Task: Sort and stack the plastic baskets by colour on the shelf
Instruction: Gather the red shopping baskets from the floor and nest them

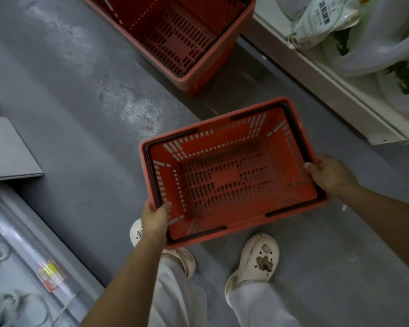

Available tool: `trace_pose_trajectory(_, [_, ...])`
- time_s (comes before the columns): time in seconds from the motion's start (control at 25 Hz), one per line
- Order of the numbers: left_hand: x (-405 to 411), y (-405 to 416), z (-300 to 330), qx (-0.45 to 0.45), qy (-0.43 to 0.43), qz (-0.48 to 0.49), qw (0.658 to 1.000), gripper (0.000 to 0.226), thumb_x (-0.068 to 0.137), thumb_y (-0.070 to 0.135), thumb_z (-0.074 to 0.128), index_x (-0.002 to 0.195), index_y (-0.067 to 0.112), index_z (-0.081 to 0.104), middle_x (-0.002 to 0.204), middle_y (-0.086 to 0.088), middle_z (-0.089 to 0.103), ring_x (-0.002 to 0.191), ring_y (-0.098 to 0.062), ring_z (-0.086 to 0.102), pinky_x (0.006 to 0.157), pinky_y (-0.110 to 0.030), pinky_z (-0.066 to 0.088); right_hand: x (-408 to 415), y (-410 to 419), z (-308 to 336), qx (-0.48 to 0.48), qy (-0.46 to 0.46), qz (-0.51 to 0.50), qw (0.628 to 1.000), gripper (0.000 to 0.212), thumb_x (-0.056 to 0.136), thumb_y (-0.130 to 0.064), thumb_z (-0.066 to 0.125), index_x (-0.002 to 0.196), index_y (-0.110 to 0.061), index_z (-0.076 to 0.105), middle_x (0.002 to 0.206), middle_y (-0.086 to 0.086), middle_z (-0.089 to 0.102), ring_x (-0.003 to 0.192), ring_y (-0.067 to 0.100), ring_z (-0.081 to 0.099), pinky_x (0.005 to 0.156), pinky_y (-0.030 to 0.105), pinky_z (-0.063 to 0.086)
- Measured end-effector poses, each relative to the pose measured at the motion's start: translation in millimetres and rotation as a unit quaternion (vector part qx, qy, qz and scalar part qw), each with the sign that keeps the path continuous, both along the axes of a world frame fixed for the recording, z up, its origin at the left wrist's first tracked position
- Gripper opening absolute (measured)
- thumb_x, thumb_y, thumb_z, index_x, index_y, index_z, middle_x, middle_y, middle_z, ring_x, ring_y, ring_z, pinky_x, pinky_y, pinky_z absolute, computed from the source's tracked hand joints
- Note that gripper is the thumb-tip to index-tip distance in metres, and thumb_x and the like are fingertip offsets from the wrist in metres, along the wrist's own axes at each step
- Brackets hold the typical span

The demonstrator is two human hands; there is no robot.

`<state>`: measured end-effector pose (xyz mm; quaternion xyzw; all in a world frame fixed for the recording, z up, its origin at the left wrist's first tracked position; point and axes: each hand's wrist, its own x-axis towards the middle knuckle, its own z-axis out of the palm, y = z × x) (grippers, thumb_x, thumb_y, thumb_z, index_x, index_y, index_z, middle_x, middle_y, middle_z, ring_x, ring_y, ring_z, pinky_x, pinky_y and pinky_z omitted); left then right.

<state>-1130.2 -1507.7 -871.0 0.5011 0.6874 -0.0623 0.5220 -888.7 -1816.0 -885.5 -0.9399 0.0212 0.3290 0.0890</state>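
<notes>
Red basket [232, 175] held above grey floor [80, 102]; left hand [155, 218] and right hand [329, 174] fingers clamped on opposite rims. Second red basket [175, 36] ahead.

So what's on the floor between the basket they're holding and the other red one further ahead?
Nothing: the head view shows only bare grey floor between the held basket and the red basket ahead, which stands beside a white shelf base.

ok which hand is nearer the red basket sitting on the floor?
Right. The right hand grips the held basket's far-right rim, closer to the floor basket. The left hand holds the near-left corner, farther back.
</notes>
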Motion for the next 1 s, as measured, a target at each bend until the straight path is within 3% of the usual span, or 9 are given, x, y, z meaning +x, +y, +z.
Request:
trace_pose_trajectory(0.2, [17, 47, 28, 0.019, -0.004, -0.014, 1.0, 0.032, 0.091, 0.002, 0.054, 0.121, 0.009, 0.059, 0.102, -0.015, 0.066, 0.084, -0.03, 0.064, 0.081, -0.04, 0.053, -16, 34, 38, 0.013, -0.082, -0.064, 0.995, 0.045, 0.094, -0.043, 0.047, 0.116, -0.005, 0.059, 0.114, 0.026, 0.064, 0.105, 0.043, 0.06, 0.083, 0.045, 0.047])
trace_pose_trajectory(0.44, [-10, 72, 117, 0.017, -0.017, 0.01, 1.0, 0.039, 0.091, -0.002, 0.053, 0.129, 0.007, 0.055, 0.114, -0.015, 0.065, 0.091, -0.029, 0.062, 0.087, -0.041, 0.05, -41, 67, 127, 0.074, -0.073, -0.121, 0.987, 0.041, 0.089, -0.048, 0.054, 0.098, -0.009, 0.061, 0.102, 0.019, 0.068, 0.094, 0.037, 0.064, 0.077, 0.041, 0.05])
trace_pose_trajectory(0.52, [-13, 85, 153, 0.029, -0.039, 0.011, 0.999, 0.044, 0.089, -0.004, 0.054, 0.132, 0.006, 0.054, 0.119, -0.019, 0.065, 0.092, -0.028, 0.062, 0.091, -0.043, 0.05, -46, 78, 164, 0.1, -0.059, -0.127, 0.985, 0.039, 0.086, -0.046, 0.061, 0.101, -0.01, 0.061, 0.102, 0.016, 0.069, 0.093, 0.035, 0.065, 0.078, 0.04, 0.051])
trace_pose_trajectory(0.68, [-9, 124, 236, 0.014, -0.083, -0.006, 0.996, 0.047, 0.086, -0.005, 0.058, 0.132, 0.008, 0.055, 0.108, -0.016, 0.068, 0.089, -0.03, 0.065, 0.089, -0.046, 0.052, -43, 101, 244, 0.094, -0.033, -0.137, 0.986, 0.039, 0.088, -0.04, 0.06, 0.114, -0.011, 0.058, 0.112, 0.015, 0.067, 0.099, 0.036, 0.063, 0.082, 0.04, 0.049])
trace_pose_trajectory(0.84, [20, 173, 305, 0.001, -0.137, -0.062, 0.989, 0.032, 0.088, -0.004, 0.058, 0.116, 0.012, 0.057, 0.104, -0.015, 0.066, 0.092, -0.031, 0.064, 0.085, -0.04, 0.05, -27, 129, 304, 0.111, -0.047, -0.182, 0.976, 0.024, 0.085, -0.038, 0.064, 0.095, -0.016, 0.063, 0.095, 0.014, 0.071, 0.085, 0.033, 0.065, 0.077, 0.039, 0.049])
trace_pose_trajectory(1.0, [69, 238, 352, 0.024, -0.163, -0.139, 0.976, 0.034, 0.083, 0.004, 0.069, 0.113, 0.011, 0.055, 0.106, -0.018, 0.067, 0.088, -0.031, 0.066, 0.079, -0.041, 0.054, -8, 175, 335, 0.148, -0.065, -0.262, 0.951, 0.029, 0.082, -0.037, 0.068, 0.099, -0.014, 0.067, 0.083, 0.013, 0.073, 0.076, 0.031, 0.068, 0.078, 0.045, 0.055])
